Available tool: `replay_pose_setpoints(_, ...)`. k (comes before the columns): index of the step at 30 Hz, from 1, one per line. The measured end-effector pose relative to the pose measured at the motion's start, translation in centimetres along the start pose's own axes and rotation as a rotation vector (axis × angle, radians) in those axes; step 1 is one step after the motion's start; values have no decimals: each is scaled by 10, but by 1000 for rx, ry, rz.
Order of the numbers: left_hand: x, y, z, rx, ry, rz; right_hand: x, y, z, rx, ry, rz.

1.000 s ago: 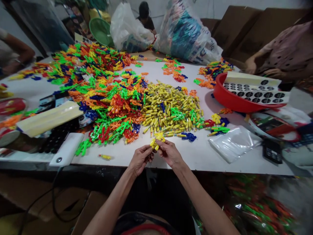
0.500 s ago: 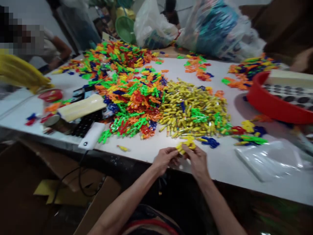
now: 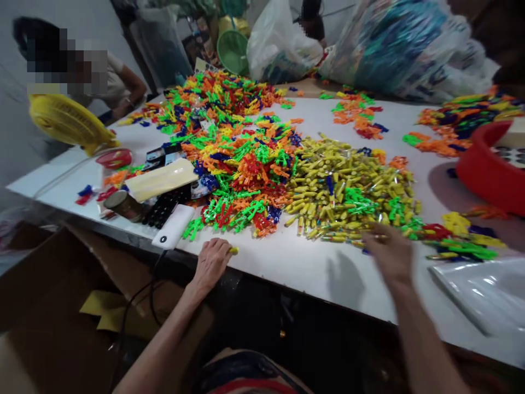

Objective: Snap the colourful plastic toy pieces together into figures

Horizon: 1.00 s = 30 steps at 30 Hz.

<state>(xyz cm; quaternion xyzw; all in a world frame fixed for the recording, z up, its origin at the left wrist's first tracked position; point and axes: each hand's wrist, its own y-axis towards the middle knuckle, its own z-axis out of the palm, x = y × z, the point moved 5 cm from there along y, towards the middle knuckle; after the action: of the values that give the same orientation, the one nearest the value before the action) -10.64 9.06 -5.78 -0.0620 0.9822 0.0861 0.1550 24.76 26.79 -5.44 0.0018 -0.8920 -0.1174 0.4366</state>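
My left hand [image 3: 212,260] rests at the table's front edge, fingers curled down around a small yellow crayon-shaped piece [image 3: 233,250] whose end sticks out by the fingertips. Motion smears my right hand [image 3: 390,250], which hovers at the front right of a heap of yellow crayon-shaped pieces [image 3: 328,186], some in clear wrap. A bit of dark blue plastic [image 3: 366,251] shows beneath its fingers; whether it holds anything is hidden. Left of that heap lies a pile of bright plastic figures [image 3: 246,180] in green, orange, red, yellow and blue.
A white power strip [image 3: 174,227], a can [image 3: 123,205] and a cream tray [image 3: 162,179] stand at left. Clear plastic bags [image 3: 484,290] lie front right, near a red round container [image 3: 488,169]. A person [image 3: 118,82] sits at far left behind a yellow fan [image 3: 69,120].
My hands have parted: left onto the loose yellow piece near the edge, right toward the blue plastic. The yellow figure they held together is out of sight. The view has swung left.
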Motion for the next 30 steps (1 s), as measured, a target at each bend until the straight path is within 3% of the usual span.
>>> replay_pose_setpoints(1, -6, 6, 6, -20, -78, -25, 23, -8, 37, 188, 6, -44)
replay_pose_setpoints(3, -20, 17, 18, -56, -319, -122, 67, -26, 100, 418, -88, -153)
replay_pose_setpoints(5, -33, 25, 31, -56, -648, -254, 98, -38, 143, 521, -248, -169)
replay_pose_setpoints(8, -46, 28, 47, 2, -1093, -443, 118, -42, 170, 530, -357, -163)
replay_pose_setpoints(11, -50, 26, 53, 13, -1358, -581, 109, -37, 172, 507, -237, -61)
replay_pose_setpoints(14, -49, 24, 52, 8, -1520, -661, 87, -33, 165, 553, 139, 128)
replay_pose_setpoints(18, -53, 24, 53, 66, -1623, -694, 70, -31, 134, 508, 667, 286)
replay_pose_setpoints(20, -59, 25, 55, 114, -1645, -681, 70, -35, 119, 560, 835, 353)
replay_pose_setpoints(25, -83, 29, 59, 221, -1718, -589, 85, -51, 95, 790, 924, 376)
replay_pose_setpoints(30, -100, 28, 62, 266, -1782, -585, 89, -59, 87, 852, 939, 308)
